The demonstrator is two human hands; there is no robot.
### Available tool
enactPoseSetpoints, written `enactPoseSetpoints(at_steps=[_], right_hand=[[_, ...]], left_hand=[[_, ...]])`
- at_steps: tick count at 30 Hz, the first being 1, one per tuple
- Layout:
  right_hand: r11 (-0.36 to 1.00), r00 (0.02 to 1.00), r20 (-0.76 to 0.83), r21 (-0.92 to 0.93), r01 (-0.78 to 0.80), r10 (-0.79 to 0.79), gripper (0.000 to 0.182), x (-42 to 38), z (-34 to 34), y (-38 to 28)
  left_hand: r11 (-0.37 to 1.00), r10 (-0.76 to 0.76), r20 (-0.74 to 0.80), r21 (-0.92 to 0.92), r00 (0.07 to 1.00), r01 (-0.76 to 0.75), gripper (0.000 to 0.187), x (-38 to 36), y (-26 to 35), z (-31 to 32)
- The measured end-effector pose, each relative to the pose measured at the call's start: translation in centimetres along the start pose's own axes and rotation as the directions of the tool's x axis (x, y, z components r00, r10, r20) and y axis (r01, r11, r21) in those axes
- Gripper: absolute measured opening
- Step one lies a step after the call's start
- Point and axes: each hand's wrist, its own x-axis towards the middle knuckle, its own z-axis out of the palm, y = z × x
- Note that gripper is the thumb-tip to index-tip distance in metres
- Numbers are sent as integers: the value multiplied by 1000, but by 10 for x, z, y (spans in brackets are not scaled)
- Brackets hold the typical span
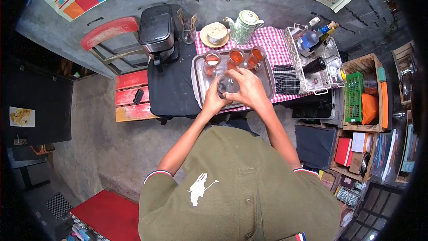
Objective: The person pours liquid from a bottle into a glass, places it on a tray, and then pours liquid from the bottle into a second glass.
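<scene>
My left hand point(214, 96) and my right hand point(248, 88) are closed around a transparent round glass container point(226, 86), seen from above over the near part of a metal tray point(199, 80). I cannot make out what is inside it. Just beyond my fingers, three glass mugs of reddish-brown drink stand on the tray. The left mug point(212, 60) has something white at its surface; beside it are the middle mug point(236, 58) and the right mug point(256, 56).
Behind the tray stand a green patterned teapot point(243, 31), a lidded bowl on a saucer point(216, 34) and a glass of utensils point(189, 34). A black appliance point(157, 29) is at left. On the right, a wire rack point(296, 58) holds bottles beside a folded dark cloth point(286, 79).
</scene>
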Motion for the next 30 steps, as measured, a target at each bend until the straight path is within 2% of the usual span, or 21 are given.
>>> enactPoseSetpoints(at_steps=[7, 10, 13, 16, 17, 21, 24, 27, 30], right_hand=[[995, 996, -17, 47, -85, 85, 68, 2, 0, 0], [991, 988, -152, 135, -8, 29, 60, 2, 7, 9], [969, 975, -205, 243, -34, 86, 56, 5, 11, 17], [873, 970, -31, 443, -202, 240, 49, 4, 9, 24], [854, 963, 15, 459, -247, 270, 44, 4, 8, 25], [719, 962, -71, 680, -146, 263, 44, 3, 28, 39], [681, 960, -23, 709, -182, 280, 44, 2, 36, 48], [575, 949, 59, 784, -235, 309, 46, -3, 34, 46], [470, 941, 75, 851, -233, 330, 51, -6, 36, 43]], left_hand=[[999, -38, 64, -9, 997, 38, 76, 5, 5, 2], [996, -87, 86, -14, 993, 88, 77, 6, 10, 0], [990, -143, 81, 0, 986, 143, 81, 4, 4, 0], [991, -127, 74, -24, 989, 129, 85, 4, -5, 1], [992, -121, 70, -8, 990, 122, 86, 3, -9, 0], [993, -109, 68, -34, 992, 112, 87, 2, -13, -4], [998, -68, 31, 14, 997, 67, 88, 3, -17, -8], [997, -60, -4, 55, 998, 60, 86, 3, -17, -14], [993, -50, -27, 103, 998, 53, 84, 5, -18, -22]])
